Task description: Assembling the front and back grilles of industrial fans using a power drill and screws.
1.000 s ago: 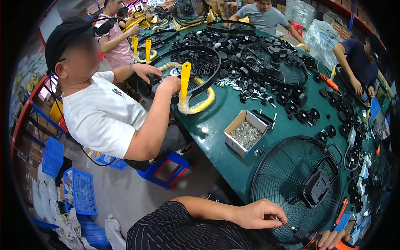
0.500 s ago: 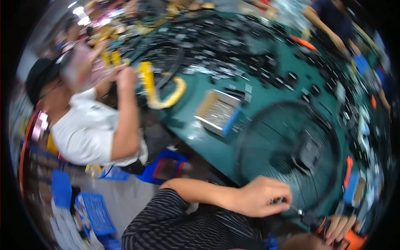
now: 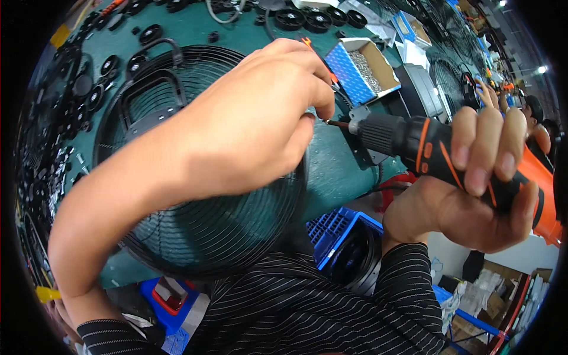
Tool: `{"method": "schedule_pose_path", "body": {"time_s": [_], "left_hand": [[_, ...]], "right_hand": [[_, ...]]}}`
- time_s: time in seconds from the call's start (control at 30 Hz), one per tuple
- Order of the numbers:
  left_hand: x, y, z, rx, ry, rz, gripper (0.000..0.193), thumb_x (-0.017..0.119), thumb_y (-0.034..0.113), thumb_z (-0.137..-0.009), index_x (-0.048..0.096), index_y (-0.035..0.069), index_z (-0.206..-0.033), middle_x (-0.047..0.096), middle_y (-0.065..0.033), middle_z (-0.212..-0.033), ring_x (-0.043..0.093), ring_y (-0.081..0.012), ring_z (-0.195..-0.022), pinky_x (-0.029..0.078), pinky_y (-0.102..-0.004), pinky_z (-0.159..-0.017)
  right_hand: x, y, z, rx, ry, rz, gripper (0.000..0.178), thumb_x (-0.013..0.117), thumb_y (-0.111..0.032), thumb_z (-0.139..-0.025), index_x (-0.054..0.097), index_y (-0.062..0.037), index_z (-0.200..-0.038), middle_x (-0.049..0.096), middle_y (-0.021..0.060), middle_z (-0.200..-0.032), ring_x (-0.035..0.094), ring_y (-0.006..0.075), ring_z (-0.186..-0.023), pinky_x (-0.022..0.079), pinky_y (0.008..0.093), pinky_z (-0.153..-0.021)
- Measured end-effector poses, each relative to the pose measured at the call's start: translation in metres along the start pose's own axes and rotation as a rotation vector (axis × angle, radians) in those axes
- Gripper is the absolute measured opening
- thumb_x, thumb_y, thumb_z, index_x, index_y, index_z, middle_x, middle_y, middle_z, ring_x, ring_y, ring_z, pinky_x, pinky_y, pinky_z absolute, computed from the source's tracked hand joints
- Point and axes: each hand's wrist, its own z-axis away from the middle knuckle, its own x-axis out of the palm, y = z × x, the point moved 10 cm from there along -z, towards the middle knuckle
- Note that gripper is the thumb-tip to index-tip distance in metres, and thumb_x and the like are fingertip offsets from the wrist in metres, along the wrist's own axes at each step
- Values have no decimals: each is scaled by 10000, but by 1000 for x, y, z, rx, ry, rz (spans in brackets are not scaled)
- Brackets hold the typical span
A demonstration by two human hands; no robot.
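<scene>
My right hand (image 3: 473, 195) wraps around a black and orange cordless drill (image 3: 387, 133) at the right, its bit (image 3: 338, 123) pointing left. At the bit's tip my left hand (image 3: 266, 100) is closed in a pinch, thumb and fingers together. A tiny shiny bit of metal shows there, too small to name. Under my left forearm lies a round black wire fan guard (image 3: 231, 236) on the green table (image 3: 328, 171); the arm hides much of it. A black bracket-like handle (image 3: 152, 83) stands at the guard's far left side.
Beyond the drill sits a blue and white carton (image 3: 349, 68) of small metal screws. Black plastic housings (image 3: 417, 89) and black wheels (image 3: 290, 19) lie farther back. A blue crate (image 3: 337, 236) stands below the table edge. Other people (image 3: 532, 112) are at the far right.
My view has swung away from the person in the white shirt, who is no longer seen. The drill and both hands now appear higher and larger. The pinch stays by the bit.
</scene>
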Motion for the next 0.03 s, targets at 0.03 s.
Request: {"method": "schedule_pose_path", "body": {"time_s": [0.03], "left_hand": [[13, -10, -9, -9, -86, -18, 187, 610, -28, -795, 666, 9, -969, 596, -164, -1207, 456, -382, -1296, 384, -450, -1084]], "right_hand": [[-10, 5, 0, 41, 29, 86, 418, 593, -209, -857, 450, 13, -1181, 494, 75, -860, 506, 131, -628, 407, 315, -647]]}}
